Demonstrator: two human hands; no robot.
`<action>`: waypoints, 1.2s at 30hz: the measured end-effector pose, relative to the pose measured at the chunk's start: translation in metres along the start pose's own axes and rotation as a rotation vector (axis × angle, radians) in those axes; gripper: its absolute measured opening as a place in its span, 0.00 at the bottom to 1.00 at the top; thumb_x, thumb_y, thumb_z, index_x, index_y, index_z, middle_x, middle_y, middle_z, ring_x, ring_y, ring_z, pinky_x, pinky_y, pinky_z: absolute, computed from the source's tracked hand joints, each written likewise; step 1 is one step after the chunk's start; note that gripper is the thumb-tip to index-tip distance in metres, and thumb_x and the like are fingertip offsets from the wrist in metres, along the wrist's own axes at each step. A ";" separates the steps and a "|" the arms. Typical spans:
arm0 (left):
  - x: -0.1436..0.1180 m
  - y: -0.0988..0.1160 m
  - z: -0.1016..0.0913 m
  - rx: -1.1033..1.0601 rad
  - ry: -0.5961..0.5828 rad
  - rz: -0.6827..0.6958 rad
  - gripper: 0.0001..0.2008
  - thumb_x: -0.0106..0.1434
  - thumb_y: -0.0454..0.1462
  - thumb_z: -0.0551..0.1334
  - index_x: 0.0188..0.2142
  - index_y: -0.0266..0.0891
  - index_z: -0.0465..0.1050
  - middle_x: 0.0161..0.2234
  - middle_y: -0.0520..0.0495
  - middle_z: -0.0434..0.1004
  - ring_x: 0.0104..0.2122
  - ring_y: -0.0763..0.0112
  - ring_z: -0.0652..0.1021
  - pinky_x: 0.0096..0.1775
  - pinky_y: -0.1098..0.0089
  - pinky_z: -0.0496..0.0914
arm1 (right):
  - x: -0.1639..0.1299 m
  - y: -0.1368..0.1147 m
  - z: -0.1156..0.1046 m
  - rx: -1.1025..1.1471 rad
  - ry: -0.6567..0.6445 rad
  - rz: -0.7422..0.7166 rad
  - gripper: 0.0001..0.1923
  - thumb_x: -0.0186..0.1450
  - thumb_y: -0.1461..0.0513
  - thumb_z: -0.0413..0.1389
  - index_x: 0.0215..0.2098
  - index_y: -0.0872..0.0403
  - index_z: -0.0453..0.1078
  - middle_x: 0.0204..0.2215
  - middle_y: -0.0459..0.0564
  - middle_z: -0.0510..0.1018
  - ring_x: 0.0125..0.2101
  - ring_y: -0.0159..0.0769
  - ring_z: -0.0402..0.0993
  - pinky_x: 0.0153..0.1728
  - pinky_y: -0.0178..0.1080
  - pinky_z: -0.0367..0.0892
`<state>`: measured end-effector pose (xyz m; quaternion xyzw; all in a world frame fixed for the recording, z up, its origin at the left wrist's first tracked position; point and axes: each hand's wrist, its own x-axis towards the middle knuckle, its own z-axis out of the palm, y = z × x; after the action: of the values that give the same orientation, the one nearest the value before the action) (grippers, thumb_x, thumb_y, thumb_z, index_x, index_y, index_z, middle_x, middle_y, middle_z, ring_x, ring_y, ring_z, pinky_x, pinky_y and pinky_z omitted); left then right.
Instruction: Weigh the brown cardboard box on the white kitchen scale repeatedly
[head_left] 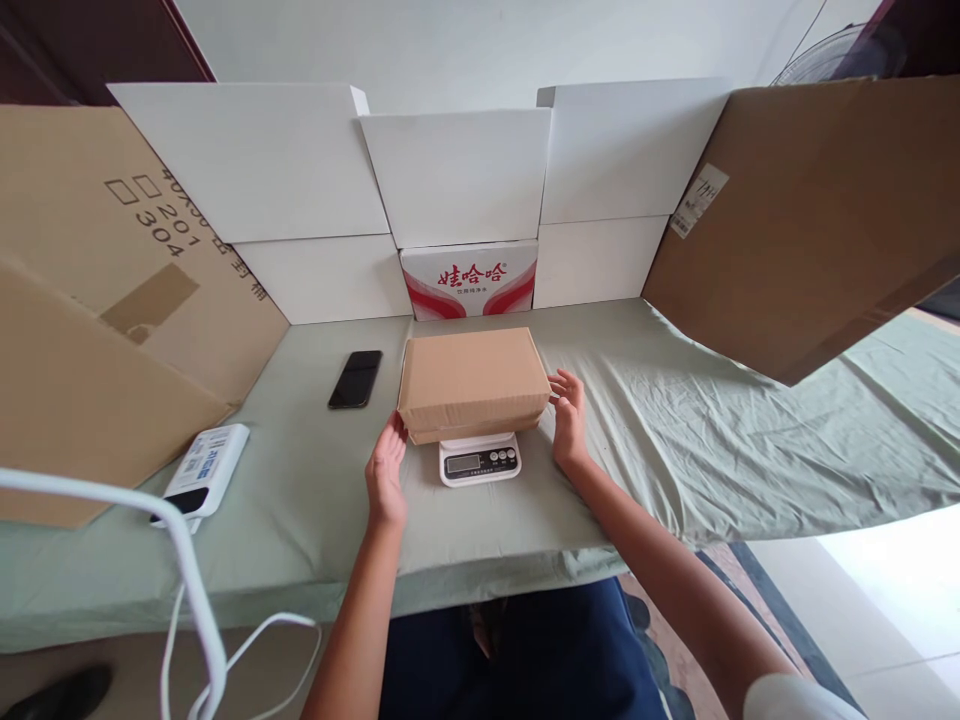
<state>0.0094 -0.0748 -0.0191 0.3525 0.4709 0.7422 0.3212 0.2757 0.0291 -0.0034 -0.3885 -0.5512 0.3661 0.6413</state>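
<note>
A closed brown cardboard box (474, 372) lies over a small white kitchen scale (480, 462). Only the scale's front, with its dark display and several buttons, shows; the box hides its platform, so I cannot tell whether the box rests fully on it. At the box's lower left front corner, my left hand (387, 468) holds it with the fingers against its side. My right hand (568, 415) grips the opposite end, fingers curved along the right edge and fingertips partly hidden. The box is held between both hands.
A black phone (355, 379) lies left of the box. Farther left is a white device (206, 470), and a white cable or tube (169, 510) crosses the foreground. White boxes (457, 180), a red-and-white carton (469, 282) and large cardboard panels (802, 220) surround the green cloth (300, 530).
</note>
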 end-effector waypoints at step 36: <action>-0.004 0.000 0.001 0.051 -0.003 0.000 0.41 0.58 0.64 0.57 0.57 0.37 0.76 0.61 0.30 0.73 0.63 0.45 0.70 0.63 0.48 0.63 | -0.002 -0.005 0.001 -0.016 -0.182 -0.056 0.31 0.70 0.41 0.44 0.63 0.47 0.63 0.62 0.54 0.71 0.62 0.50 0.67 0.60 0.53 0.65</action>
<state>0.0126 -0.0777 -0.0201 0.3616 0.4892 0.7294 0.3128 0.2750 0.0251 0.0003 -0.3432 -0.6207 0.3774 0.5954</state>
